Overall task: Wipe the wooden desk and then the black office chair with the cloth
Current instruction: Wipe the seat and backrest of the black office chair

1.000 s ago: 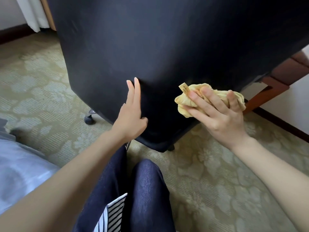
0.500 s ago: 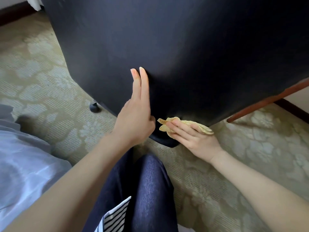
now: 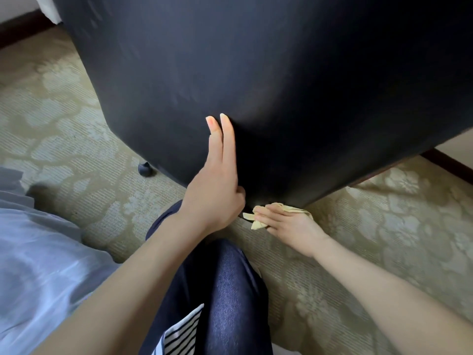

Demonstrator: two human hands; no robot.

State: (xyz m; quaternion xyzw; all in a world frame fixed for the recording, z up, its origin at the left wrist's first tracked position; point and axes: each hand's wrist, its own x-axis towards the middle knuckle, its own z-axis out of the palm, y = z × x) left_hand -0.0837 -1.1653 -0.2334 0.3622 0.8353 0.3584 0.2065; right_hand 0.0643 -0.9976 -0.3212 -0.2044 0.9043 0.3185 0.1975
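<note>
The back of the black office chair (image 3: 256,80) fills the upper part of the head view. My left hand (image 3: 217,180) lies flat against its lower back, fingers straight and pointing up. My right hand (image 3: 289,221) presses the yellow cloth (image 3: 258,219) against the chair's bottom edge, just right of the left hand; most of the cloth is hidden under the fingers. The wooden desk is out of sight.
Patterned beige carpet (image 3: 76,155) covers the floor. A chair castor (image 3: 145,169) shows at the left under the chair. My knees in dark jeans (image 3: 225,290) are close below the chair. White fabric (image 3: 33,252) lies at the left. A dark baseboard (image 3: 450,165) runs at the right.
My right hand slid the cloth down the chair back and leftward to its bottom edge. My left hand stayed flat on the chair. The view drew closer to the chair.
</note>
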